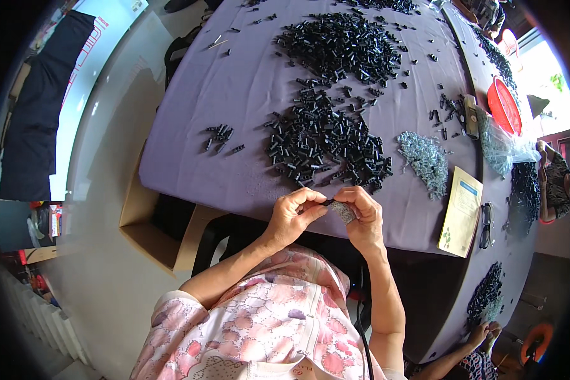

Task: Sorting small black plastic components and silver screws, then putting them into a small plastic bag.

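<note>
My left hand (291, 215) is closed, thumb and fingertips pinching a small black plastic part (327, 202) at the table's near edge. Close against it is my right hand (366, 218), its fingertips meeting the same part. A clump of speckled grey-clear pieces (344, 213) shows under the right hand's curled fingers; single pieces are too small to make out. Just beyond both hands lies a heap of short black tubular parts (326, 136). To its right spreads a pile of small clear bits (424, 163).
A larger black heap (339, 44) covers the far part of the purple-grey tablecloth (190, 95). At right lie a yellow booklet (460, 212), eyeglasses (486, 226) and a red basket (504, 106). An open cardboard box (149, 221) stands below left. Other people's hands (483, 334) work at right.
</note>
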Action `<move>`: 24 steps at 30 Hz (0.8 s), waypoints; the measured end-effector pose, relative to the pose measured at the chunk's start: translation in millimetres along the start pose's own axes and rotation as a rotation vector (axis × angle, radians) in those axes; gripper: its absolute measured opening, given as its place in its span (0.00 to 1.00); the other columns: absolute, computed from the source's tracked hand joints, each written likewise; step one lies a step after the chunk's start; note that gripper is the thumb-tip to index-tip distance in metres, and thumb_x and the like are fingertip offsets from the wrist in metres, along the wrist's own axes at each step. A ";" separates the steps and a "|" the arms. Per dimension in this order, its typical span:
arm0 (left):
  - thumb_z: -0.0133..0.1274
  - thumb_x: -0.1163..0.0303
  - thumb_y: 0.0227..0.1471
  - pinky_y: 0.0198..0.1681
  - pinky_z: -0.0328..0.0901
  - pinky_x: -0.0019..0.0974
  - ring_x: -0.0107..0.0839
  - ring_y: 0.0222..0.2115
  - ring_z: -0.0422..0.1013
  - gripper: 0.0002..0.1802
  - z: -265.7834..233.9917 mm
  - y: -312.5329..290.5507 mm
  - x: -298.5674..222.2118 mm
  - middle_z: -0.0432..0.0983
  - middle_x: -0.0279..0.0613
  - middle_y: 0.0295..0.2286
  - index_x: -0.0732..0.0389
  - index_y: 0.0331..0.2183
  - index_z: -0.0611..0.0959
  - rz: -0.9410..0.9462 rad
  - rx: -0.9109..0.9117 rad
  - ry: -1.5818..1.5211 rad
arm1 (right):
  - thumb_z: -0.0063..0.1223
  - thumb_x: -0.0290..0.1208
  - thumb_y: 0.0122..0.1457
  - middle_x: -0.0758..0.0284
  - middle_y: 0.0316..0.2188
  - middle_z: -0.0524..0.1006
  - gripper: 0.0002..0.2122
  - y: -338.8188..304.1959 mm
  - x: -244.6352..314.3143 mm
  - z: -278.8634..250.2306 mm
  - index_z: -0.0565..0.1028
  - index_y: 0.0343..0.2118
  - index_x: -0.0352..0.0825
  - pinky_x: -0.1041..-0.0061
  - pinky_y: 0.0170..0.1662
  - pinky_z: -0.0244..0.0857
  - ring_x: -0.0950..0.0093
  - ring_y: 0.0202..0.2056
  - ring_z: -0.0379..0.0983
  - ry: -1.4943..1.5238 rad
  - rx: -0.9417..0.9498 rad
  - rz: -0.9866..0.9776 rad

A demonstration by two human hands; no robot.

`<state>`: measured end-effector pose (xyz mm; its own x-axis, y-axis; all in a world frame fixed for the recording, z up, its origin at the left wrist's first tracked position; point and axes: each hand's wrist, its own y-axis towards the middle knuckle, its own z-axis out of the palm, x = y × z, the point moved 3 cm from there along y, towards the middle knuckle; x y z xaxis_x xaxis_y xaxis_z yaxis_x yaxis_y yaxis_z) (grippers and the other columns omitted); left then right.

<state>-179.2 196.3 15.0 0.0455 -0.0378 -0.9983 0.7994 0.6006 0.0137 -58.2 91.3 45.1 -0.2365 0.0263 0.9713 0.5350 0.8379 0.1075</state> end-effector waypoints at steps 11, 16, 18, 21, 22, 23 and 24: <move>0.58 0.77 0.47 0.28 0.65 0.22 0.16 0.24 0.67 0.08 3.0 5.2 -5.1 0.74 0.30 0.24 0.64 0.33 0.79 -0.214 0.067 -0.168 | 0.43 0.07 0.35 0.61 0.31 0.77 0.18 12.2 29.7 -8.5 0.74 0.31 0.31 0.75 0.38 0.68 0.64 0.34 0.75 -0.360 0.092 -0.160; 0.57 0.77 0.48 0.28 0.65 0.22 0.17 0.24 0.68 0.07 7.1 9.4 -2.2 0.75 0.32 0.25 0.64 0.33 0.79 -0.252 0.044 -0.181 | 0.44 0.08 0.36 0.61 0.31 0.76 0.18 12.5 25.8 -6.9 0.74 0.32 0.31 0.73 0.38 0.68 0.62 0.35 0.75 -0.352 0.066 -0.126; 0.57 0.77 0.48 0.28 0.66 0.23 0.17 0.24 0.69 0.07 8.4 9.6 -1.0 0.75 0.33 0.25 0.64 0.33 0.79 -0.258 0.049 -0.183 | 0.44 0.08 0.36 0.61 0.32 0.76 0.18 9.8 21.4 -6.2 0.75 0.32 0.31 0.72 0.38 0.69 0.61 0.35 0.74 -0.330 0.053 -0.102; 0.56 0.77 0.48 0.30 0.67 0.24 0.19 0.25 0.70 0.07 12.5 13.3 -1.8 0.76 0.34 0.25 0.64 0.33 0.80 -0.294 0.000 -0.286 | 0.45 0.08 0.37 0.61 0.32 0.76 0.18 6.9 19.3 -6.1 0.75 0.34 0.31 0.73 0.37 0.69 0.63 0.34 0.75 -0.275 -0.007 -0.103; 0.56 0.77 0.48 0.30 0.67 0.24 0.19 0.25 0.71 0.06 13.1 14.5 -1.6 0.77 0.35 0.25 0.65 0.33 0.80 -0.319 -0.018 -0.360 | 0.46 0.08 0.36 0.61 0.34 0.75 0.20 5.9 20.2 -4.3 0.74 0.36 0.31 0.73 0.38 0.69 0.63 0.34 0.75 -0.263 -0.022 -0.119; 0.56 0.77 0.48 0.31 0.67 0.24 0.20 0.25 0.71 0.06 14.5 15.6 -1.8 0.77 0.36 0.26 0.66 0.33 0.80 -0.346 -0.031 -0.436 | 0.47 0.08 0.36 0.61 0.35 0.74 0.22 4.1 21.5 -3.2 0.73 0.39 0.31 0.73 0.38 0.69 0.64 0.34 0.74 -0.253 -0.041 -0.132; 0.56 0.77 0.48 0.31 0.67 0.24 0.20 0.25 0.71 0.06 15.5 16.7 -3.4 0.77 0.36 0.26 0.66 0.33 0.80 -0.345 -0.029 -0.437 | 0.47 0.08 0.36 0.61 0.35 0.74 0.22 2.5 22.4 -1.1 0.73 0.39 0.31 0.73 0.38 0.69 0.64 0.34 0.74 -0.255 -0.042 -0.133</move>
<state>-156.7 194.1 19.5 0.0331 -0.5600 -0.8278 0.7954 0.5163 -0.3175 -61.2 93.3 67.3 -0.4998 0.0585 0.8642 0.5180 0.8198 0.2441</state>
